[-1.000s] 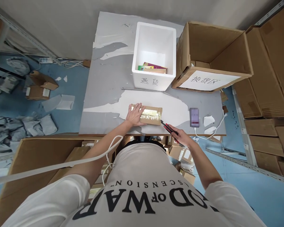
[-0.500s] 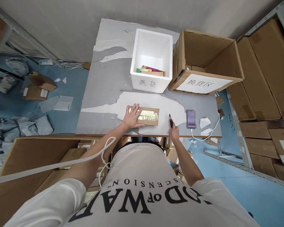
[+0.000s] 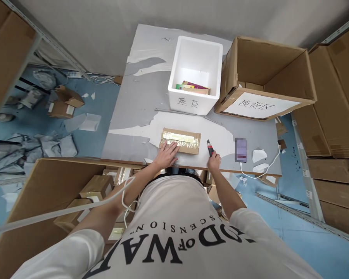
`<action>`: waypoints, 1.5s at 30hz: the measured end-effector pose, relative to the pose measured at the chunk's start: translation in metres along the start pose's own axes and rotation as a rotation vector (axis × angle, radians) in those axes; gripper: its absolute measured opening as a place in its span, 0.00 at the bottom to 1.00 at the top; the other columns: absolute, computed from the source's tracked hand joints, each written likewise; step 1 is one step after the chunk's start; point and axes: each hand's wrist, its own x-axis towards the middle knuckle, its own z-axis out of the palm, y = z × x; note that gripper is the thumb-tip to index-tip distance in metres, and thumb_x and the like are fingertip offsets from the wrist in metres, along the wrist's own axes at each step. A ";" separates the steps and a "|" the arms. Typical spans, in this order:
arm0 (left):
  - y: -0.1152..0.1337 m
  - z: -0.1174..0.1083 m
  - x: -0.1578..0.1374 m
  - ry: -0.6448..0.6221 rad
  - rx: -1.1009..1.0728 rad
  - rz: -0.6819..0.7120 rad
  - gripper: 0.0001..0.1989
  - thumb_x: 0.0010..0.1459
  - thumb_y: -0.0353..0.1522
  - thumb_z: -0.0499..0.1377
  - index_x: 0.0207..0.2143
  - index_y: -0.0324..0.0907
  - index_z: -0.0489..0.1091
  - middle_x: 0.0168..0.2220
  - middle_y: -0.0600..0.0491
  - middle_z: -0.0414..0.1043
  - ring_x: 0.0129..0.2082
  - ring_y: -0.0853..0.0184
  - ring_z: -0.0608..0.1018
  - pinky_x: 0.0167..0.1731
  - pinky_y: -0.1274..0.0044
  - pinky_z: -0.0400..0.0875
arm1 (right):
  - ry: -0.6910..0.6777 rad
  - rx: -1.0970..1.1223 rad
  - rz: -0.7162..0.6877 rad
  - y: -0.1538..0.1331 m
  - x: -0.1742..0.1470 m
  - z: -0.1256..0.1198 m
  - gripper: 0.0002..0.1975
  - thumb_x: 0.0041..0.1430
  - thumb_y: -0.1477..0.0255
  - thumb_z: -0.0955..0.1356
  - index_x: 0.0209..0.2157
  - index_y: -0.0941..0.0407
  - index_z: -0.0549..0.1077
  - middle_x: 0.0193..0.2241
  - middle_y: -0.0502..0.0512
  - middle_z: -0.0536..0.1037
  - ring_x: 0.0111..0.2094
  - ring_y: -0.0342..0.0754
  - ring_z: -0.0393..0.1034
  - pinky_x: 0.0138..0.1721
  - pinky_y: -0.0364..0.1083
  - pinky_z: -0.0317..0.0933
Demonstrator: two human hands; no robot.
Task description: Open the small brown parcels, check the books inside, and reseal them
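A small cardboard box [image 3: 189, 140], wrapped in shiny clear tape, lies flat on the table in front of me. My left hand [image 3: 166, 155] rests at its near left corner, fingers stretched out and touching the near edge. To the right of the box, my right hand [image 3: 214, 162] is wrapped round a red and black utility knife [image 3: 210, 148]. The knife's tip points away from me and stays apart from the box.
Behind the box stand a white foam box [image 3: 194, 104] with colourful packets inside and a large open carton [image 3: 225, 87]. A phone [image 3: 241, 150] on a white cable and paper scraps [image 3: 259, 155] lie at right. A big carton [image 3: 46, 182] of parcels stands at lower left.
My left hand has slid from the top of the small box toward its near edge. My right hand keeps hold of the knife. The whole view has shifted slightly.
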 end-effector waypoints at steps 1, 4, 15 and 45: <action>0.000 0.001 0.000 -0.002 -0.001 -0.004 0.28 0.63 0.37 0.50 0.64 0.37 0.55 0.66 0.39 0.53 0.67 0.53 0.54 0.64 0.55 0.43 | 0.007 0.008 0.004 0.000 -0.001 0.000 0.29 0.60 0.74 0.55 0.63 0.62 0.54 0.51 0.72 0.62 0.53 0.63 0.57 0.52 0.60 0.56; 0.001 0.001 0.000 -0.008 0.007 -0.006 0.28 0.63 0.36 0.49 0.64 0.37 0.54 0.66 0.40 0.53 0.67 0.54 0.53 0.65 0.56 0.43 | 0.009 0.033 0.020 -0.003 -0.004 -0.003 0.28 0.60 0.73 0.56 0.62 0.61 0.55 0.52 0.71 0.61 0.55 0.63 0.56 0.53 0.59 0.54; 0.000 0.003 -0.001 -0.026 -0.037 -0.025 0.33 0.59 0.38 0.52 0.65 0.35 0.54 0.66 0.40 0.54 0.67 0.53 0.55 0.64 0.58 0.45 | 0.034 -0.068 -0.837 -0.123 0.017 -0.082 0.33 0.63 0.58 0.61 0.64 0.57 0.54 0.63 0.68 0.56 0.62 0.62 0.49 0.60 0.59 0.45; -0.013 -0.014 0.005 -0.056 -0.121 -0.015 0.34 0.57 0.36 0.57 0.65 0.41 0.55 0.64 0.41 0.57 0.64 0.53 0.60 0.60 0.61 0.56 | 0.001 -0.197 -0.951 -0.167 0.035 -0.105 0.21 0.67 0.76 0.55 0.59 0.56 0.63 0.60 0.64 0.61 0.61 0.56 0.51 0.59 0.57 0.46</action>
